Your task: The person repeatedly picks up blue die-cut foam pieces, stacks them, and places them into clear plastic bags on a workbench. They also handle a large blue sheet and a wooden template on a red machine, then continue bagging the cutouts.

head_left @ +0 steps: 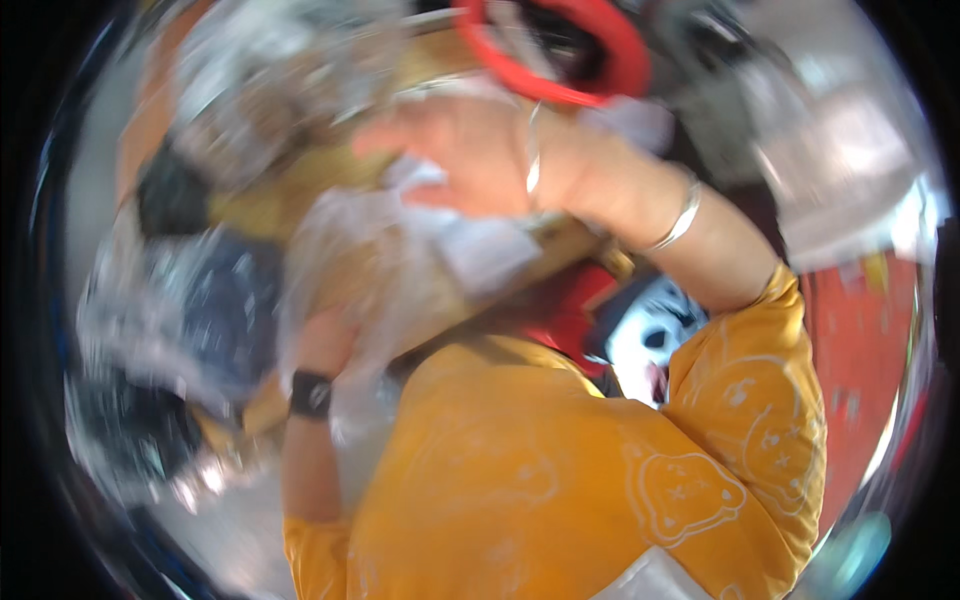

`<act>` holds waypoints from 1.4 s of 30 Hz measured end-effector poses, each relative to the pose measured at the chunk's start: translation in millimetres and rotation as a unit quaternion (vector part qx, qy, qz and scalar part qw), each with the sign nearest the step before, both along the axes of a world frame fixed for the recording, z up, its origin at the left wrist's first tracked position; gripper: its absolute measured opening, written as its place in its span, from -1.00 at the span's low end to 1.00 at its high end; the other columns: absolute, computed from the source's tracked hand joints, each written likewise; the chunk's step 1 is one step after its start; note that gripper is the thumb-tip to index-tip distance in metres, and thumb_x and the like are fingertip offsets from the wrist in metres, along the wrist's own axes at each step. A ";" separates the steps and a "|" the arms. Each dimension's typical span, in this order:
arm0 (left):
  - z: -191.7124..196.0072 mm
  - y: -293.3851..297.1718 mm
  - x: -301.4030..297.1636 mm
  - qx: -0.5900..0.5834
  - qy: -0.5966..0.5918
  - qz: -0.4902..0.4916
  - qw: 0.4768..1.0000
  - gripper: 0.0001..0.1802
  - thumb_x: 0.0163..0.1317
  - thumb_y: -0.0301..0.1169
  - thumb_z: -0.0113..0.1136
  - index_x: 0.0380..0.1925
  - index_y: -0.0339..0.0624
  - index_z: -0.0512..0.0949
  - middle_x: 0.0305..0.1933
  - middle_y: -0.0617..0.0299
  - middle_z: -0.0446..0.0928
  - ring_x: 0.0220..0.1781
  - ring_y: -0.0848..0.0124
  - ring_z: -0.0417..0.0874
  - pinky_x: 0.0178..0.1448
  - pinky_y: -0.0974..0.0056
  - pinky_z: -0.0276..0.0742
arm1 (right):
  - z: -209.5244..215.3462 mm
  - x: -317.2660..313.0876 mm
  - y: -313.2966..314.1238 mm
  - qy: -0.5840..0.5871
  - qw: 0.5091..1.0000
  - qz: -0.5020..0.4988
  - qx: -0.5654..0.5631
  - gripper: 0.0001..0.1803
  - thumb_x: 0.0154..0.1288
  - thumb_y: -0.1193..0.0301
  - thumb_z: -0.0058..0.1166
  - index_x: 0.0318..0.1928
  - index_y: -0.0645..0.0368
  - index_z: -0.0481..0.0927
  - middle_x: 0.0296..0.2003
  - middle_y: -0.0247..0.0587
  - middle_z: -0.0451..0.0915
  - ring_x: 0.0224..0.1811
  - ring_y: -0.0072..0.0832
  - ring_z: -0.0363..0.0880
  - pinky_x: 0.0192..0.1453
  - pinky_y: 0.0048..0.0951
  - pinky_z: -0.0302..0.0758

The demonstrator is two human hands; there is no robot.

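Nearest is the yellow shirt, its front close to the near edge of the wooden table. The left hand, with a black band at the wrist, is at the clear plastic bag, which lies at the table's near side. Motion blur and film cover its fingers, so I cannot tell whether they pinch the bag or only lie against it. Just beyond the bag's right side is some white paper, and over it the right hand hangs with thumb and fingers spread, nothing seen in its grip.

The step in hand looks to be handling the bag, the left hand steadying it; the next move would seem to call for bringing the right fingers to the bag's film and closing them on it.

For moving, the left is tight: a wrapped dark bundle sits just beside the bag. Farther off, another clear bag and a red round rim crowd the far side. The easier room seems to be above the paper, back along the right forearm.
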State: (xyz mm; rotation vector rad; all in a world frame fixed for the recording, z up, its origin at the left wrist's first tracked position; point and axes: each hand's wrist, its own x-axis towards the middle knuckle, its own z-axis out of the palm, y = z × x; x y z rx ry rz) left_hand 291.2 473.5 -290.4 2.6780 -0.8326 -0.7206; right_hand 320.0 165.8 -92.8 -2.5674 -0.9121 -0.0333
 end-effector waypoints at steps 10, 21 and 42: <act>80.8 -217.1 -50.9 -0.313 0.426 -0.148 0.836 -0.15 0.24 -0.23 0.26 0.38 -0.36 0.06 0.31 -0.19 0.29 0.10 0.22 0.55 0.10 0.21 0.52 | 48.7 -299.2 -163.6 0.228 0.816 -0.530 -0.036 -0.30 0.06 0.36 0.31 0.25 0.18 0.39 0.16 0.02 0.45 0.24 -0.15 0.40 0.35 -0.22 0.31; 91.9 -238.2 -99.1 -0.322 0.291 -0.221 0.873 0.08 0.06 -0.40 0.40 0.42 -0.37 -0.15 0.34 -0.17 0.20 0.35 0.13 0.30 0.40 0.20 0.19 | -27.1 -262.7 -219.6 0.426 0.782 -0.453 -0.035 -0.14 -0.09 -0.05 0.35 0.18 0.18 0.46 0.09 0.04 0.50 0.25 -0.06 0.35 0.35 -0.22 0.28; 163.2 -250.7 -100.4 -0.279 0.145 -0.288 0.904 -0.03 -0.14 -0.41 0.45 0.32 -0.24 0.15 0.17 -0.12 0.31 0.18 -0.05 0.40 0.26 0.06 0.34 | 26.9 -325.8 -154.7 0.036 0.914 -0.401 -0.055 -0.31 -0.27 0.11 0.46 -0.09 0.14 0.51 -0.26 -0.14 0.58 -0.18 -0.12 0.57 -0.09 -0.20 0.52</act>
